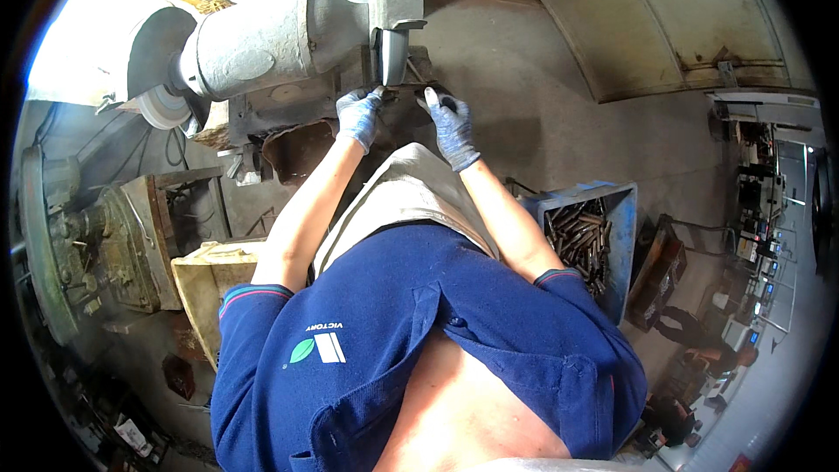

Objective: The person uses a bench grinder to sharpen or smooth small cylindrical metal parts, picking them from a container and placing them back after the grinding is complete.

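Observation:
A large grey bench grinder (262,48) stands in front of me, and its bright wheel edge (394,58) shows below the guard on the right end. My left hand (358,116), in a blue-grey glove, is closed just below and left of that wheel edge. My right hand (451,129), gloved alike, is closed a little to the right of it, thumb pointing up. A thin dark piece seems to lie between the fingertips, too small and dark against the grinder to name. A light apron (428,179) covers my lap under both forearms.
At my right a blue crate (622,253) holds many dark metal pieces (578,240). A cream bin (197,284) stands at my left, near an old green machine (122,240). A second, white wheel (163,107) sits at the grinder's left end. Metal panels (673,22) rise at far right.

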`<state>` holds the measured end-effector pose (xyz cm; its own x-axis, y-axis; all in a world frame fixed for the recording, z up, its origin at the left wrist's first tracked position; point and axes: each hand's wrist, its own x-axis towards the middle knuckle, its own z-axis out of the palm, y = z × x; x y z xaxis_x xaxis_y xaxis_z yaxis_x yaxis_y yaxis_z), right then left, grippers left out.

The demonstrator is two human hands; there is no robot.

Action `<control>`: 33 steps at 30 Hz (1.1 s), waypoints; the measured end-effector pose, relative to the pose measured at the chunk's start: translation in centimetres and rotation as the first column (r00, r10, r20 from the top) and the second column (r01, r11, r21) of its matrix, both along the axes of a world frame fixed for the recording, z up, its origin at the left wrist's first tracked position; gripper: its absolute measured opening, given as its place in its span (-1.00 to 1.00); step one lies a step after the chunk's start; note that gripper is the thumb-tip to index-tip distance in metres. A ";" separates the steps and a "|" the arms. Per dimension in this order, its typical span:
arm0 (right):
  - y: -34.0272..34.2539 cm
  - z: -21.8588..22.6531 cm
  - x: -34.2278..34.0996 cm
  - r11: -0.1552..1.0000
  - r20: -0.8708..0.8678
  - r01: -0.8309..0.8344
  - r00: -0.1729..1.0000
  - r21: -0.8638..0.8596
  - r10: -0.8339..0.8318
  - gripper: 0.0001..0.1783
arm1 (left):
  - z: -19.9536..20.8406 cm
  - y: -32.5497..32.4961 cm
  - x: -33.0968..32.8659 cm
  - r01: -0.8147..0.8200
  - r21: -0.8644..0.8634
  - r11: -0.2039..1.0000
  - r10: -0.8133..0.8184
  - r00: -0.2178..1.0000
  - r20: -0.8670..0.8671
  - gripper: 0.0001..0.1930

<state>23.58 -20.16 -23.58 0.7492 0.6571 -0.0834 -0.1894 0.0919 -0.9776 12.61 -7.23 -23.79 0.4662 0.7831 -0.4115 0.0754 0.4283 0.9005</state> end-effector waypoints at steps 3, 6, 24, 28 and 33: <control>1.1 -0.1 -1.1 1.000 -0.015 0.031 0.999 0.006 -0.031 -0.64 | -0.6 0.7 -0.8 -0.019 -0.042 0.999 0.022 0.998 0.061 -0.89; 2.4 -0.4 -2.3 1.000 -0.048 0.021 0.999 0.015 -0.020 -0.68 | -1.2 1.8 -1.9 -0.047 -0.058 0.997 0.054 0.991 0.124 -0.89; -3.3 6.8 -4.4 0.984 0.747 -0.160 0.663 0.078 0.049 -0.64 | 4.8 -1.7 -7.6 0.072 0.185 0.980 -0.127 0.942 0.310 -0.83; -4.5 8.1 -4.7 0.987 0.792 -0.142 0.610 0.076 0.026 -0.63 | 5.6 -2.3 -8.0 0.112 0.256 0.960 -0.191 0.931 0.310 -0.82; -4.7 8.2 -4.6 0.982 0.810 -0.161 0.586 0.095 0.018 -0.62 | 7.6 -2.8 -8.4 0.140 0.278 0.950 -0.219 0.936 0.276 -0.82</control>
<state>18.99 -24.82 -15.36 0.3992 0.6742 0.6214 0.6505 0.2693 -0.7101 4.25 -10.00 -16.23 0.6790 0.7335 -0.0320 -0.1607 0.1910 0.9683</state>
